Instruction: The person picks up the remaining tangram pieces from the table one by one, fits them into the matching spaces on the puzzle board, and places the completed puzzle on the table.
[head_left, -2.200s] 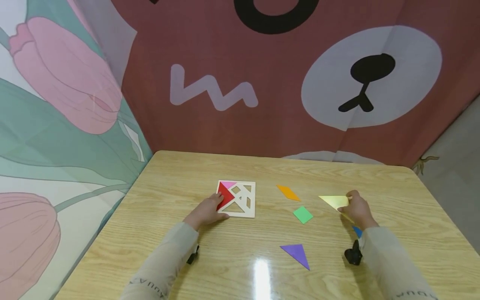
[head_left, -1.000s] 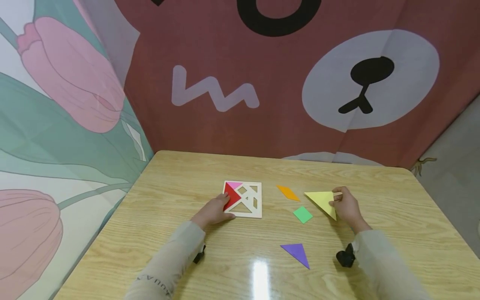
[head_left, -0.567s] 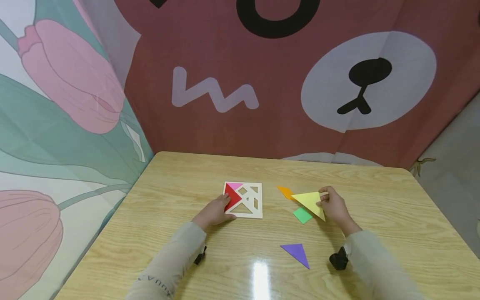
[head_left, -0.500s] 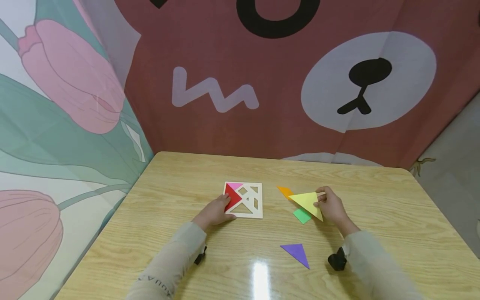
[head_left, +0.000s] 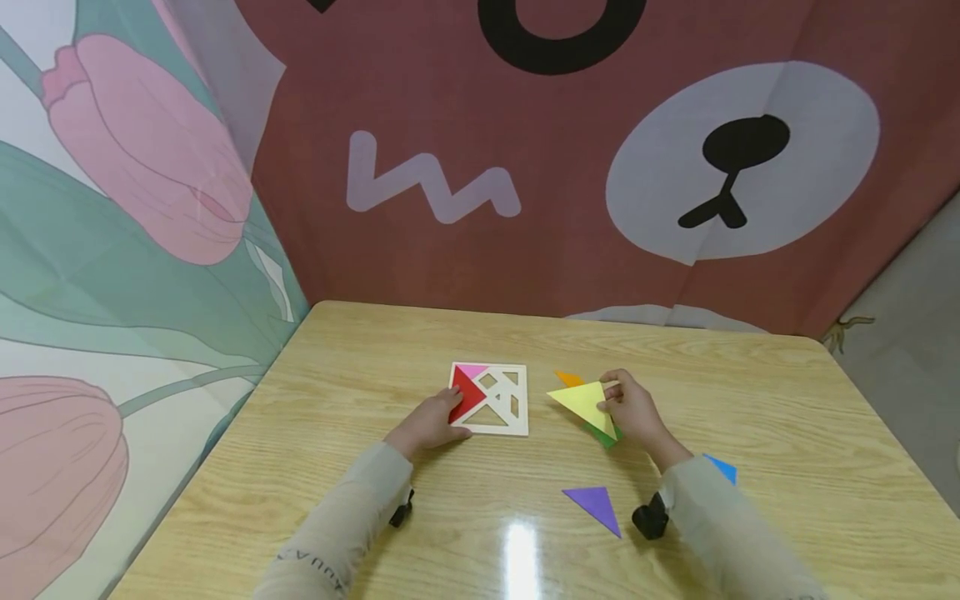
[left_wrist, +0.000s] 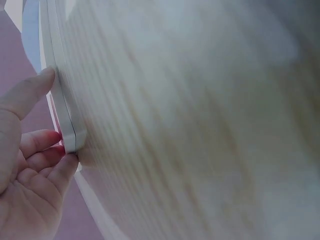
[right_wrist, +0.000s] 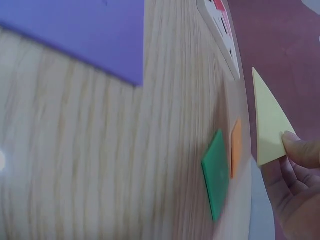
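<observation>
My right hand (head_left: 632, 408) pinches a large yellow triangle (head_left: 583, 403) between thumb and fingers. In the right wrist view the yellow triangle (right_wrist: 269, 122) is raised off the table. Beneath it in the head view, partly covered, lie an orange parallelogram (head_left: 567, 379) and a green square (head_left: 602, 437). My left hand (head_left: 431, 423) grips the near left corner of a white tangram board (head_left: 519, 423), thumb on its front edge and fingertips over the red triangle (head_left: 467, 394). A pink triangle (head_left: 472, 369) also sits in the board; its other cutouts show bare table.
A purple triangle (head_left: 596, 507) lies nearer the front of the wooden table (head_left: 360, 358). To the right, a blue triangle (head_left: 724, 469) is partly hidden by the right sleeve. A printed curtain (head_left: 450, 267) hangs behind the table's far edge.
My right hand has lifted the yellow triangle and carried it left, over the orange and green pieces, uncovering the blue one. The board and left hand have shifted slightly right.
</observation>
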